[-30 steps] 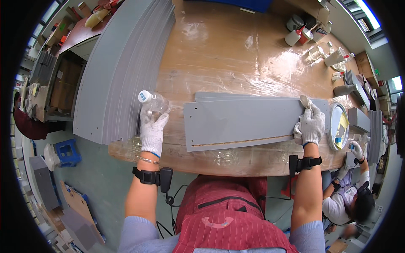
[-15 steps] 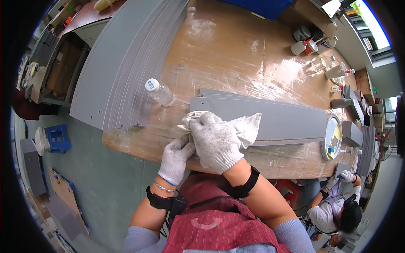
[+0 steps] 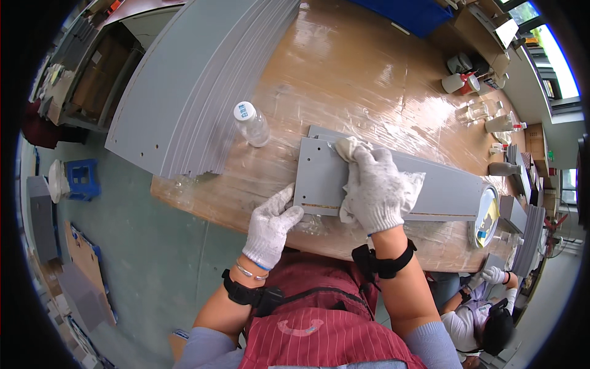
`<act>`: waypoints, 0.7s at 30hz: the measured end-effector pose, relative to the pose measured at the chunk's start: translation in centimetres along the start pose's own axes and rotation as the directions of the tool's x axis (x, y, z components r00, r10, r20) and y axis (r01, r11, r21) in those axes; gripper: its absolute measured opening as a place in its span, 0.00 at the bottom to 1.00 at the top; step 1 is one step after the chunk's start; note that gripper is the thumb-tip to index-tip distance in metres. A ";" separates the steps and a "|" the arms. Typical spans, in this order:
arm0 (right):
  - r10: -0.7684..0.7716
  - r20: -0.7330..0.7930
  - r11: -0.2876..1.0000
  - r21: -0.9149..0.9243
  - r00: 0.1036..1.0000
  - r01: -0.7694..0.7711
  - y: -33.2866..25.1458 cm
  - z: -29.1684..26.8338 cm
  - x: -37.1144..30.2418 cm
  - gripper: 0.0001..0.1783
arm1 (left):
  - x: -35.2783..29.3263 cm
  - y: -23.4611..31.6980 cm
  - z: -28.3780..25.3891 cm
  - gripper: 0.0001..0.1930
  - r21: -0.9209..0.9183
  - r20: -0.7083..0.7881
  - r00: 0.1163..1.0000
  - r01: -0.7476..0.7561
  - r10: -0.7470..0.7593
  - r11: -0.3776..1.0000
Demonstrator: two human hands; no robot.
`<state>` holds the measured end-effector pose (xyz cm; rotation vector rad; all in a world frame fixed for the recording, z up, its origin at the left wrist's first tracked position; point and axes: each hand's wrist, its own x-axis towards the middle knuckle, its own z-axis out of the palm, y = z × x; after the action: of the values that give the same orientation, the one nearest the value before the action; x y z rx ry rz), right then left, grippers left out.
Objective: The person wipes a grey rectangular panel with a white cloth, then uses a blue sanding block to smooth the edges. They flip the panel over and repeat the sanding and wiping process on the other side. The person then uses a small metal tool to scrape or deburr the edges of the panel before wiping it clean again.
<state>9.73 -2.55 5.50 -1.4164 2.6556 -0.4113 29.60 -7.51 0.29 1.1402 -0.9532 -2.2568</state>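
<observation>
A long grey panel point(image 3: 430, 178) lies across the near part of the table, with small holes at its left end and a brown strip along its near edge. Another grey panel shows from under its far edge. My right hand point(image 3: 376, 187), in a white knit glove, presses a white cloth point(image 3: 413, 184) onto the panel's face; the fingers are closed over the cloth. At the panel's left end, my gloved left hand point(image 3: 271, 220) has its thumb and fingers apart, the fingertips at or beside the corner. Whether they touch it is hard to tell.
A tall stack of grey panels point(image 3: 184, 92) stands at the left. Between it and my hands is a clear bottle with a white cap point(image 3: 252, 126). A round tin lid point(image 3: 485, 215) sits at the panel's right end. Several bottles point(image 3: 479, 111) line the far right; a co-worker point(image 3: 479, 320) is at lower right.
My right hand has slid the cloth rightward from the panel's left end onto its face, uncovering that end. My left hand has moved slightly right, and its fingers have spread.
</observation>
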 end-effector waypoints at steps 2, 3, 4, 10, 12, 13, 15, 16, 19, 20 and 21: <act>-0.192 0.106 0.981 -0.005 0.976 0.193 -5.5 1.5 1.2 0.15 | -0.1 0.6 0.2 0.27 0.057 -0.030 0.998 0.050 -0.048 0.997; -0.279 0.168 0.960 0.046 0.946 0.275 -7.5 1.7 1.4 0.15 | 0.1 0.9 0.2 0.27 0.122 -0.055 0.994 0.100 -0.094 0.987; -0.356 0.269 0.934 0.083 0.895 0.346 -8.6 2.4 1.5 0.14 | 0.1 1.3 0.2 0.28 0.188 -0.083 0.987 0.150 -0.136 0.971; 0.196 -0.029 0.834 0.531 0.980 -0.151 1.8 -2.4 -1.5 0.13 | -0.2 0.0 -0.3 0.29 -0.073 -0.001 0.999 -0.034 0.034 0.997; 0.426 -0.054 0.863 0.323 0.903 -0.388 7.2 -2.9 -1.5 0.12 | -0.2 0.0 0.1 0.29 -0.061 -0.016 1.000 -0.010 0.009 0.998; 0.347 -0.101 0.926 0.192 0.932 -0.324 7.4 -2.5 -1.5 0.12 | -0.3 0.3 0.2 0.29 -0.079 0.004 1.000 0.014 -0.014 0.997; 0.177 -0.155 0.978 -0.082 0.972 -0.191 5.7 -1.4 -1.3 0.12 | -0.1 0.1 0.4 0.29 -0.066 -0.029 0.999 -0.020 0.018 0.998; 0.096 -0.166 0.991 -0.073 0.981 -0.109 3.5 -0.3 -0.5 0.11 | -0.1 -0.2 0.4 0.30 -0.059 -0.043 0.999 -0.030 0.028 0.998; -0.084 0.018 0.996 -0.016 0.996 0.084 -3.6 1.0 2.7 0.12 | -0.2 1.0 0.6 0.27 -0.044 -0.003 1.000 0.031 -0.031 0.999; -0.159 0.024 0.987 0.014 0.987 0.159 -5.5 1.6 2.9 0.13 | -0.3 0.9 0.7 0.26 -0.054 -0.036 0.999 0.032 -0.033 0.998; -0.234 0.051 0.971 0.057 0.971 0.231 -6.2 2.5 2.7 0.14 | -0.2 0.7 0.9 0.24 -0.060 -0.060 0.998 0.031 -0.034 0.998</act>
<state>13.73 -8.57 4.99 -1.7037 2.4240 -0.4479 29.07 -7.52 1.28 1.1998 -0.8446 -2.2467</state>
